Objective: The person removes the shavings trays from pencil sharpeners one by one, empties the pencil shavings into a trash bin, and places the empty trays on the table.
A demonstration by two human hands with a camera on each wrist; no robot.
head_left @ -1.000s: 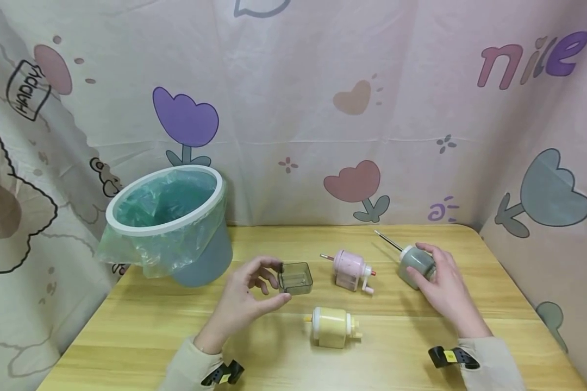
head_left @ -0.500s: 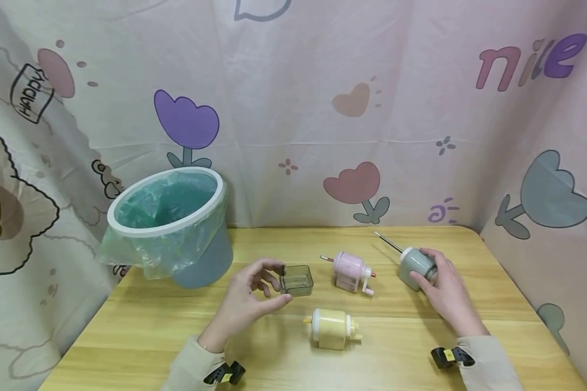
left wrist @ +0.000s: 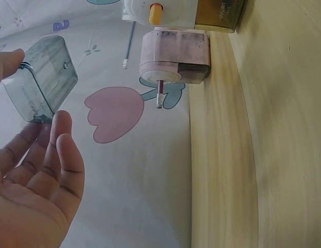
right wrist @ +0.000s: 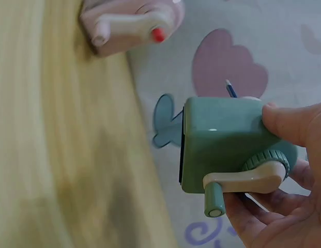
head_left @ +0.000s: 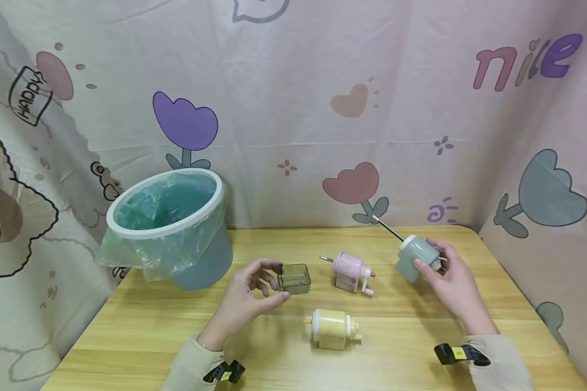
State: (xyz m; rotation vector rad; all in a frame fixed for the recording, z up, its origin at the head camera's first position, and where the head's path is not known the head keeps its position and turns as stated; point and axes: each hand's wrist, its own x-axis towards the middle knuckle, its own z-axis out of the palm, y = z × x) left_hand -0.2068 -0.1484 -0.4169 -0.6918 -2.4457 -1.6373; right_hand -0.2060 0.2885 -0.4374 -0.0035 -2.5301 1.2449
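Note:
My left hand [head_left: 247,298] pinches a small see-through grey plastic box, like a sharpener's shavings drawer [head_left: 295,279], between thumb and fingers above the table. The drawer [left wrist: 49,77] shows no shavings that I can make out. On the right, my right hand [head_left: 457,288] grips a grey-green crank pencil sharpener [head_left: 416,255], tilted and off the table. A dark pencil [head_left: 388,228] sticks out of its far end. In the right wrist view, the sharpener's crank handle [right wrist: 243,179] points down and away from the palm.
A pink crank sharpener [head_left: 349,267] with a pencil through it stands between the hands. Nearer me is a yellow sharpener [head_left: 330,328], also with a pencil in it. A bin [head_left: 203,258] lined with a green bag stands at the left. Behind hangs a printed curtain [head_left: 274,108].
My right hand has lifted and tilted the grey-green sharpener off the table, its pencil tip rising. My left hand and the drawer have hardly moved.

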